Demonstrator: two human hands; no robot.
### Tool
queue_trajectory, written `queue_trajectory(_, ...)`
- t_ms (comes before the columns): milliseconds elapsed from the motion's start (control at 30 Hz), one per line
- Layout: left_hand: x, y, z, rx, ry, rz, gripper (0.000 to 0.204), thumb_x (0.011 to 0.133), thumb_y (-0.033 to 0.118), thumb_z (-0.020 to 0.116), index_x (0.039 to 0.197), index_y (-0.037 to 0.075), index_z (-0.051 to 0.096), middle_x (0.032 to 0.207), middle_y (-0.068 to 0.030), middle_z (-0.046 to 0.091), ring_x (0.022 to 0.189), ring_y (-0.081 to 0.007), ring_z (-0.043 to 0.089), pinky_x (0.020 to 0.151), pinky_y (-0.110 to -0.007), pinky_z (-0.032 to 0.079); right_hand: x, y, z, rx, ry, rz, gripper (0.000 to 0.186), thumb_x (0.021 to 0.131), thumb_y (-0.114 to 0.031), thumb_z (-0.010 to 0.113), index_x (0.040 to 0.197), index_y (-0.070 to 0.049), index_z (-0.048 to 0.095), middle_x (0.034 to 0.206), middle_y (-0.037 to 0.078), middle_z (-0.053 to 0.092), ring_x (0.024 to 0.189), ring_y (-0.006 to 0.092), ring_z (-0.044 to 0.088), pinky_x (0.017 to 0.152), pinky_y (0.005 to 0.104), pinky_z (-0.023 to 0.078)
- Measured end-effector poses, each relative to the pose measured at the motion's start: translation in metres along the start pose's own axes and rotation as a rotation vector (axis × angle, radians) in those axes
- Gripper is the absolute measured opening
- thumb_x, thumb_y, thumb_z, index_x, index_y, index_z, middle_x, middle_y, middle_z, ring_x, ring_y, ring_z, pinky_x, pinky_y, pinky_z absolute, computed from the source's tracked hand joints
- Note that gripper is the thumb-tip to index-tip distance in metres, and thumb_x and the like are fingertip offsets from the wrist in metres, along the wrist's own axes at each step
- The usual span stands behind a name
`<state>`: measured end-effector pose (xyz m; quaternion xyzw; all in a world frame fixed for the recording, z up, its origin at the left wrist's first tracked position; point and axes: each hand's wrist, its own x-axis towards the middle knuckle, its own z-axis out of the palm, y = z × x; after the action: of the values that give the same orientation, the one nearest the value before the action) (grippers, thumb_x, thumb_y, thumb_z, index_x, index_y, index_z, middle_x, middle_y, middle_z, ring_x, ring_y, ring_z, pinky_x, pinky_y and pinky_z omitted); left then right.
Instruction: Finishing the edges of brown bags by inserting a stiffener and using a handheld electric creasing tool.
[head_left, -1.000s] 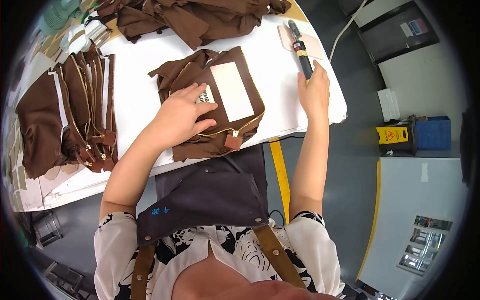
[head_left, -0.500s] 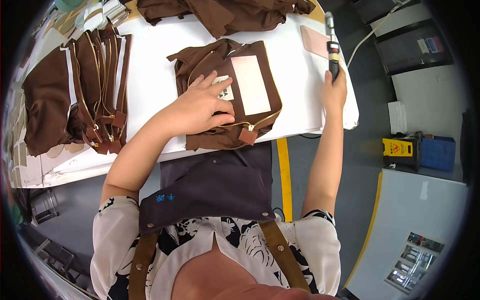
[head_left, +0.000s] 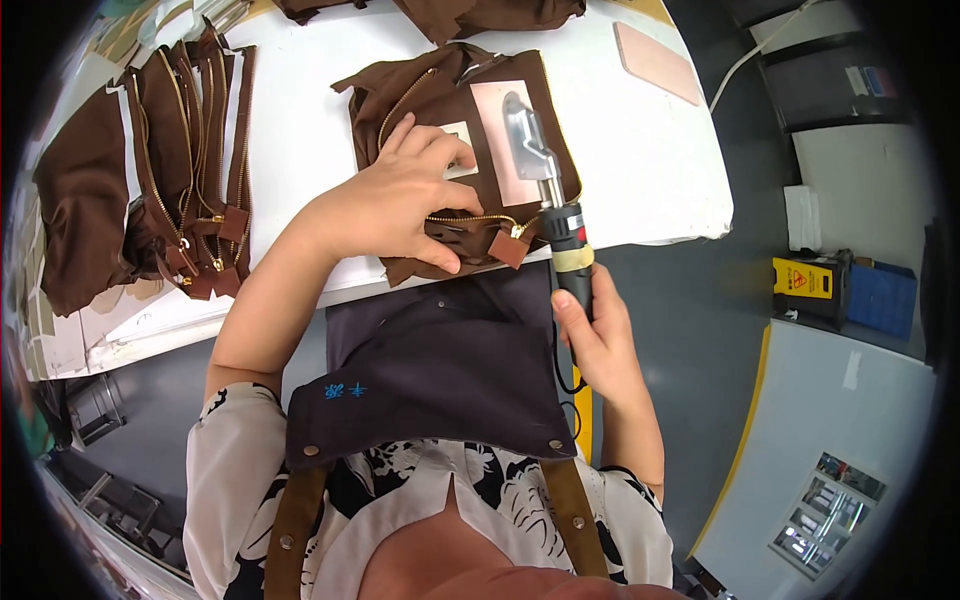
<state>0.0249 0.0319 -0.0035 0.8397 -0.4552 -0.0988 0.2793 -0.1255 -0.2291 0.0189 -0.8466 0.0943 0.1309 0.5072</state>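
A brown fabric zip pouch [head_left: 490, 195] lies on the white table [head_left: 650, 180] in front of me, its gold zipper partly undone. My left hand [head_left: 395, 200] rests on the pouch with fingers spread, partly covering a small cream label [head_left: 458, 133]. In my right hand [head_left: 600, 340] is the black, tape-wrapped handle of a small electric iron [head_left: 525, 140]. Its flat metal head is over the pale pink rectangle [head_left: 490, 125] on the pouch; whether it touches I cannot tell. A brown tab [head_left: 509, 249] hangs at the zipper's near end.
Several similar brown pouches [head_left: 90, 200] are stacked at the left of the table. More brown fabric [head_left: 500, 14] lies along the far side. At the far right is a pink flat pad [head_left: 657, 62]. A cord hangs below the iron's handle.
My right hand has brought the iron from the table's right side leftward and nearer, over the pouch. My left hand stays on the pouch, fingers slightly more bent.
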Motion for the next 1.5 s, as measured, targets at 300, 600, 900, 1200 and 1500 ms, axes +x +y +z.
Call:
queue_trajectory(300, -0.004, 0.007, 0.016, 0.173, 0.07, 0.046, 0.032, 0.072, 0.031, 0.082, 0.101, 0.016, 0.077, 0.086, -0.001, 0.057, 0.097, -0.0236, 0.058, 0.118, -0.054, 0.027, -0.013, -0.01, 0.006, -0.318, -0.018, -0.032, 0.051, 0.102, -0.034, 0.057, 0.13, 0.007, 0.046, 0.092, 0.027, 0.066, 0.087, 0.0459, 0.065, 0.076, 0.0482, 0.05)
queue_trajectory(600, -0.008, 0.024, 0.036, 0.485, 0.162, 0.212, 0.029, 0.082, 0.009, 0.059, 0.11, 0.007, 0.069, 0.087, -0.0038, 0.055, 0.09, -0.0223, 0.058, 0.117, -0.052, 0.031, -0.014, -0.023, 0.002, -0.361, 0.026, -0.022, 0.051, 0.102, -0.033, 0.057, 0.131, 0.007, 0.045, 0.093, 0.028, 0.066, 0.085, 0.0473, 0.066, 0.074, 0.0496, 0.05)
queue_trajectory(900, -0.009, 0.034, 0.043, 0.562, 0.193, 0.225, 0.037, 0.084, 0.011, 0.058, 0.12, 0.012, 0.068, 0.087, -0.0037, 0.052, 0.087, -0.0224, 0.056, 0.114, -0.048, 0.036, -0.017, -0.02, 0.003, -0.394, 0.017, -0.031, 0.05, 0.103, -0.033, 0.057, 0.131, 0.007, 0.045, 0.092, 0.027, 0.066, 0.085, 0.0464, 0.066, 0.074, 0.0493, 0.051)
queue_trajectory(1200, -0.011, 0.036, 0.047, 0.548, 0.208, 0.188, 0.035, 0.081, 0.013, 0.06, 0.115, 0.011, 0.071, 0.088, -0.0052, 0.057, 0.086, -0.024, 0.059, 0.105, -0.044, 0.045, -0.025, -0.014, 0.006, -0.484, 0.007, -0.048, 0.048, 0.102, -0.031, 0.057, 0.13, 0.006, 0.045, 0.09, 0.027, 0.067, 0.082, 0.0463, 0.066, 0.071, 0.0513, 0.051)
queue_trajectory(1500, -0.012, 0.033, 0.047, 0.437, 0.237, 0.145, 0.026, 0.079, 0.01, 0.063, 0.104, 0.006, 0.071, 0.093, -0.0064, 0.065, 0.092, -0.0236, 0.064, 0.101, -0.043, 0.05, -0.027, -0.019, 0.015, -0.788, 0.017, -0.06, 0.037, 0.101, -0.03, 0.056, 0.11, 0.006, 0.049, 0.075, 0.023, 0.067, 0.066, 0.0434, 0.066, 0.059, 0.0498, 0.053)
